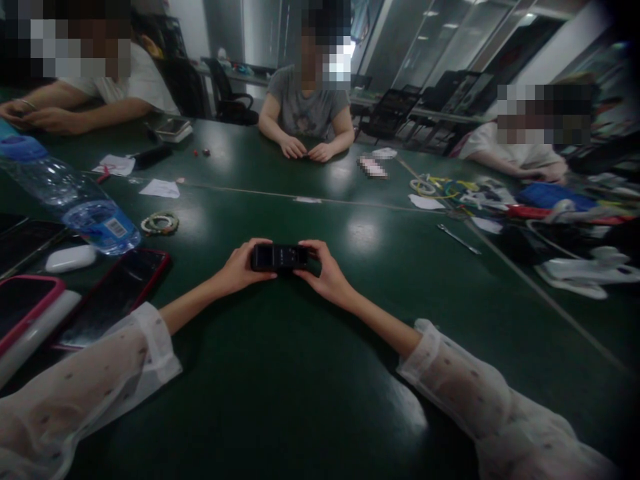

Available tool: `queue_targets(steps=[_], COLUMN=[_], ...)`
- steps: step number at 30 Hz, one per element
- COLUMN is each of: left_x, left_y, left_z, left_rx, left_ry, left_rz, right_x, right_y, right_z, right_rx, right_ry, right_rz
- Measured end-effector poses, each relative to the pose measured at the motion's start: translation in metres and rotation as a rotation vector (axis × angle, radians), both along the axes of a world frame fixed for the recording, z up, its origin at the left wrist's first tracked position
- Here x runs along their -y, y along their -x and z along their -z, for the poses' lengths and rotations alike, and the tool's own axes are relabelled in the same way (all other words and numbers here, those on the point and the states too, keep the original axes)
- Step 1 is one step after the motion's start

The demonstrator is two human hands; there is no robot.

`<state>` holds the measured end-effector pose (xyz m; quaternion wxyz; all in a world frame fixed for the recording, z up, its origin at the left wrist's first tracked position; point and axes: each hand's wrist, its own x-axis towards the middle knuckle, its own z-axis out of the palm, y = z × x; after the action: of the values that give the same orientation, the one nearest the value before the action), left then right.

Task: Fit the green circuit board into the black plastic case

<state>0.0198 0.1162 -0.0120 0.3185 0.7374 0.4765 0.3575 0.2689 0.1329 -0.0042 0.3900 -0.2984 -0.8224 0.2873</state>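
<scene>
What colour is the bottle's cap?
The bottle's cap is blue, seen in the head view.

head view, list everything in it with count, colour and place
device: 1, black, between both hands
bottle: 1, clear with blue cap, left
phones: at least 2, dark with red or pink edges, near left
case: 1, white, by the bottle
bracelets: at least 2, green and white, right of the bottle
papers: several, white, far half
cables: several, yellow and white mostly, far right
bundle: 1, blue, far right
metal tool: 1, silver, right
table: 1, dark green, under these
chairs: several, black, background
people: 3, light or grey tops, across the table
small clutter: too blurred to count
sleeves: 2, sheer white, dotted, on the person's arms
left hand: 1, bare, device's left end
right hand: 1, bare, device's right end
</scene>
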Motion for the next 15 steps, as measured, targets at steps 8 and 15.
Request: queue_targets(steps=[8,15], left_x=[-0.0028,-0.0033], left_y=[0.0004,-0.0003], left_z=[0.0091,0.0074], left_rx=[0.06,0.0], left_ry=[0.039,0.023], left_rz=[-0.06,-0.066], right_x=[0.0076,0.0105], right_y=[-0.0002,-0.0013], right_z=[-0.0055,-0.0012], right_rx=[-0.017,-0.011], right_ry=[-0.059,-0.115], right_rz=[0.062,0.138])
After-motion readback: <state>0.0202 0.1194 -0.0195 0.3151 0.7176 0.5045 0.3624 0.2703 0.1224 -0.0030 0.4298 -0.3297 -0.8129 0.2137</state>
